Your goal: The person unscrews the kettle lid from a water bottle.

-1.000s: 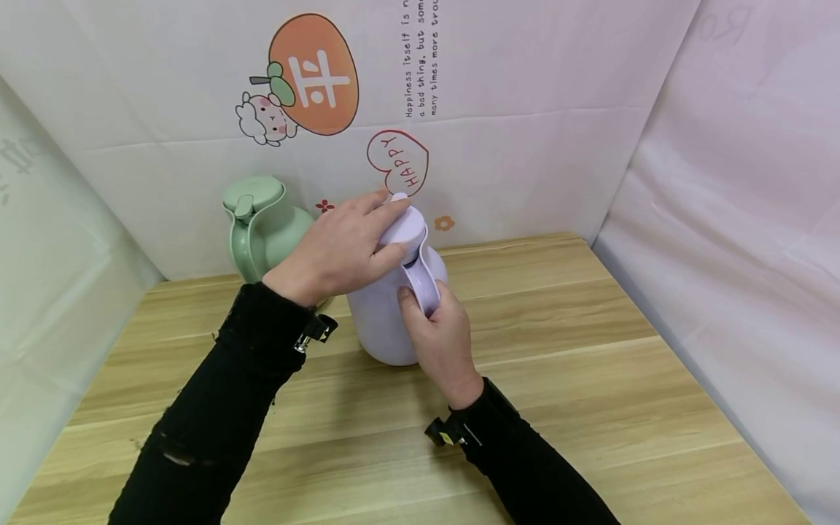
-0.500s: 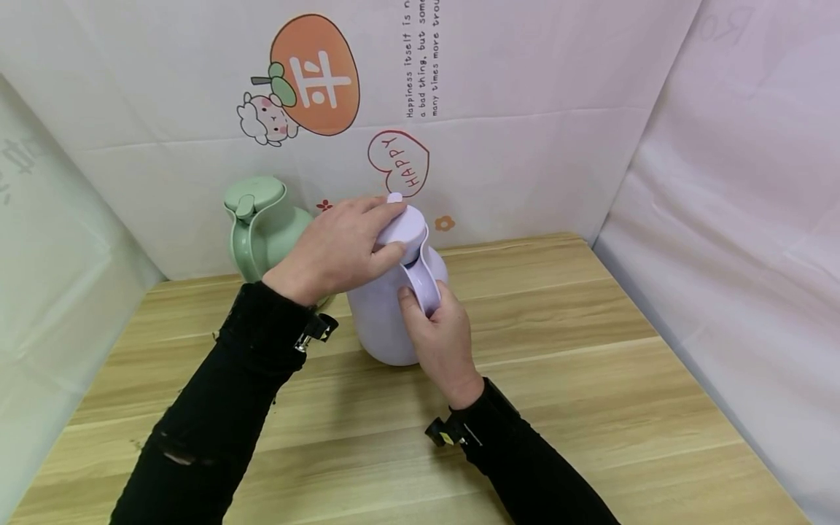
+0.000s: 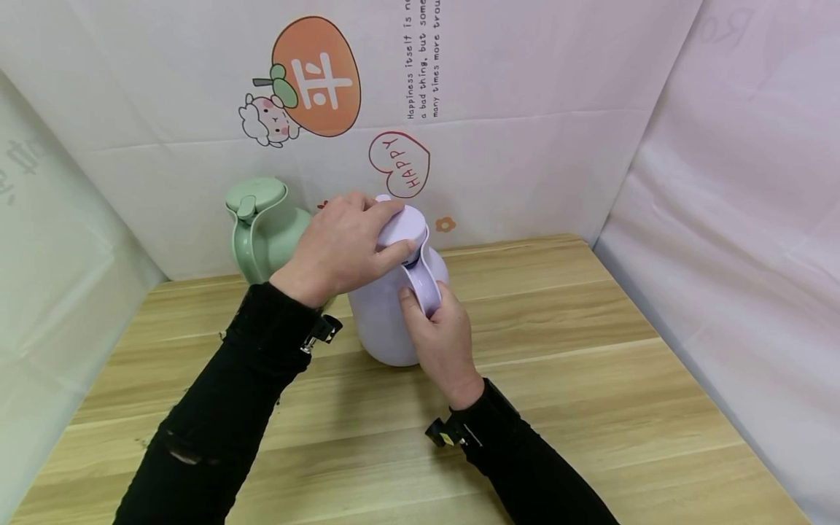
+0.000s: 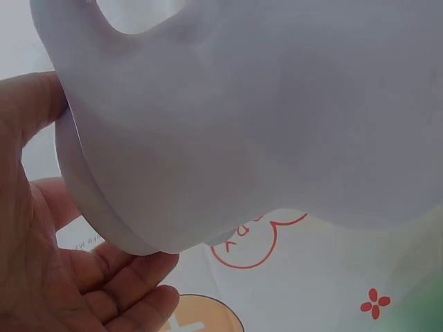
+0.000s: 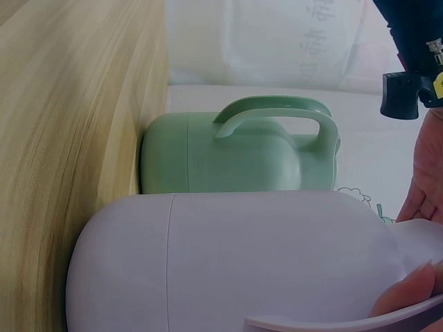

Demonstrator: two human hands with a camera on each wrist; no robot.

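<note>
The lilac jug (image 3: pixel 387 328) stood upright on the wooden table (image 3: pixel 590 437), its long axis running from base to lid. Relative to the left hand (image 3: pixel 337 244), the lid (image 3: pixel 408 222) lay directly to the right, within the grasp; the jug body extended downward and to the right of that hand.

Left hand: bent around the lid, with the thumb at the near side and the fingers toward the far side. The left wrist view showed the thumb against the edge and fingertips at the lower rim, so the digits spanned the lid's width. A small tab (image 3: pixel 383 197) projected just beyond these fingers.

Right hand: closed around the handle (image 3: pixel 423 288), thumb along its left face. This hand (image 3: pixel 441 339) sat below and to the right of the left hand, on the near side of the jug.

Governing relation, as judged: the lid sat at the upper end of the jug's axis, with the left hand at it and the right hand offset at the handle. The left hand was therefore the nearer to the lid, the right hand the nearer to the base.

The green jug (image 3: pixel 278 237) stood upright behind and to the left of the left hand, apart from the fingers.
</note>
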